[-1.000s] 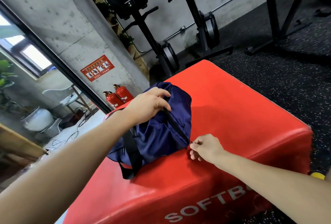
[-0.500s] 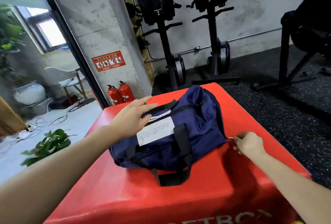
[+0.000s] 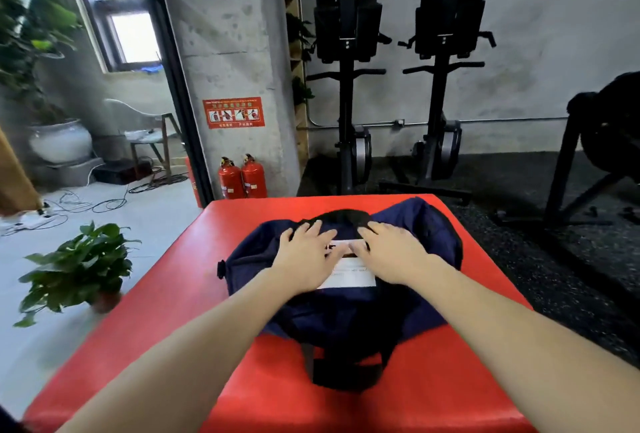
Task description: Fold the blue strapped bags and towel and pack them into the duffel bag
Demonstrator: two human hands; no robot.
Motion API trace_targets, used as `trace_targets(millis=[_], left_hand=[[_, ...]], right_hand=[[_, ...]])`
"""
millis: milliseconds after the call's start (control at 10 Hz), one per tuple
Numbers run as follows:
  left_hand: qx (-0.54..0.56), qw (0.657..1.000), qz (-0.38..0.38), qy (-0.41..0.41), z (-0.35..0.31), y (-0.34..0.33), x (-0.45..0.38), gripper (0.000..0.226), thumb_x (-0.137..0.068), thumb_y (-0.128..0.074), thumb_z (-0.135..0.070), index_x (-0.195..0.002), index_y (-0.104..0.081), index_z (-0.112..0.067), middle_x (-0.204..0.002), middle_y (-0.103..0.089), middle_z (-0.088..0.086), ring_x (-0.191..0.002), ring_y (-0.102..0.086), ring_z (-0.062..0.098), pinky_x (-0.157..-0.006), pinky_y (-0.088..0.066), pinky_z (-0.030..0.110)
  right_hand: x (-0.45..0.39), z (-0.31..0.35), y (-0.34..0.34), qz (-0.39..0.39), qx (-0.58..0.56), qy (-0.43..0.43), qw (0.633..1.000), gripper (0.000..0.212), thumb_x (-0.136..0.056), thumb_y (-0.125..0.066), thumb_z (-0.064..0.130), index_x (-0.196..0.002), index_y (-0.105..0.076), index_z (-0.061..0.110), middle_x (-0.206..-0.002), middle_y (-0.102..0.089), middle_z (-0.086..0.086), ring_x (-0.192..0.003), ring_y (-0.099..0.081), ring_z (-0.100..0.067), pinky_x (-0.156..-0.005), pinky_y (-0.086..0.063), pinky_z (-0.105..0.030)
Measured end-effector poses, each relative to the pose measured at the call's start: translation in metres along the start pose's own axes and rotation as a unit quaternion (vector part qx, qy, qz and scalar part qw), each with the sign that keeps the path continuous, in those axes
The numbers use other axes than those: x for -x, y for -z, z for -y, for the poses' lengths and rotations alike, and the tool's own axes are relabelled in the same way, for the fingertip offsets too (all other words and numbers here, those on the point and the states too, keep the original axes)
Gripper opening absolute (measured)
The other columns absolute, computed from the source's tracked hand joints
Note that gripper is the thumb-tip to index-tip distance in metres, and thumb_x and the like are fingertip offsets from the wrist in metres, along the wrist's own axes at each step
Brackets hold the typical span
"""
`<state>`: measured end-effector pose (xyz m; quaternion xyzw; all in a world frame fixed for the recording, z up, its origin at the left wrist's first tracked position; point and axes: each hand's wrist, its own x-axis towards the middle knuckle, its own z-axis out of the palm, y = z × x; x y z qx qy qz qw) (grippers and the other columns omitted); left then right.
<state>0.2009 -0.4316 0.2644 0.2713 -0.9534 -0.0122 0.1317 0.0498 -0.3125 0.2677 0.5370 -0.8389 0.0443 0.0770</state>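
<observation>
Our right hand (image 3: 391, 252) has left the zipper; both it and our left hand (image 3: 308, 256) now press flat, fingers straight, on the navy fabric duffel bag (image 3: 346, 308) at frame centre; its contents are hidden.

No text is legible in this view. A red safety sign (image 3: 233, 113) on the concrete pillar (image 3: 225, 51) carries pictograms and blurred characters. A white label (image 3: 349, 273) on the duffel bag (image 3: 346, 315) carries unreadable lines.
</observation>
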Motion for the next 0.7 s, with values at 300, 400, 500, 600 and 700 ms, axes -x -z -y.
trace_targets(millis=[300, 400, 500, 600, 700], left_hand=[[-0.015, 0.992, 0.126, 0.029, 0.022, -0.042, -0.015, 0.064, -0.100, -0.019, -0.066, -0.157, -0.024, -0.036, -0.168, -0.010, 0.001, -0.155, 0.002, 0.024, -0.123, -0.001, 0.054], [-0.014, 0.990, 0.139, 0.034, 0.018, -0.033, -0.017, 0.066, -0.100, -0.023, -0.065, -0.157, -0.024, -0.033, -0.168, -0.010, 0.003, -0.154, 0.001, 0.027, -0.122, -0.005, 0.055], [0.024, 0.994, 0.096, 0.042, 0.012, -0.007, -0.013, 0.065, -0.100, -0.034, -0.062, -0.155, -0.033, -0.029, -0.165, -0.021, 0.005, -0.152, -0.013, 0.026, -0.119, -0.019, 0.053], [0.091, 0.994, 0.027, 0.051, 0.012, 0.029, 0.000, 0.061, -0.097, -0.045, -0.059, -0.149, -0.042, -0.028, -0.157, -0.036, 0.006, -0.142, -0.035, 0.030, -0.110, -0.035, 0.053], [0.083, 0.995, -0.043, 0.024, 0.014, 0.071, 0.014, 0.055, -0.094, -0.050, -0.056, -0.142, -0.051, -0.029, -0.140, -0.053, 0.001, -0.131, -0.049, 0.029, -0.103, -0.044, 0.049]], right_hand=[[-0.018, -0.017, -0.063, 0.114, 0.019, -0.045, 0.992, 0.065, -0.106, -0.011, 0.050, -0.160, -0.014, 0.013, -0.166, -0.016, -0.010, -0.153, -0.014, -0.024, -0.124, -0.006, -0.039], [-0.016, -0.015, -0.054, 0.110, -0.016, -0.054, 0.992, 0.065, -0.106, -0.017, 0.050, -0.159, -0.019, 0.012, -0.165, -0.020, -0.010, -0.152, -0.018, -0.025, -0.124, -0.011, -0.040], [-0.007, -0.013, -0.029, 0.062, -0.140, -0.070, 0.986, 0.056, -0.104, -0.039, 0.047, -0.148, -0.042, 0.012, -0.152, -0.043, -0.007, -0.140, -0.041, -0.027, -0.114, -0.033, -0.040], [0.011, -0.010, 0.010, -0.022, -0.211, -0.075, 0.974, 0.037, -0.099, -0.051, 0.045, -0.122, -0.063, 0.018, -0.121, -0.065, -0.002, -0.115, -0.060, -0.023, -0.098, -0.047, -0.040], [0.034, -0.001, 0.053, -0.074, -0.241, -0.063, 0.966, 0.030, -0.098, -0.054, 0.046, -0.107, -0.067, 0.021, -0.098, -0.069, 0.008, -0.097, -0.064, -0.015, -0.088, -0.050, -0.034]])
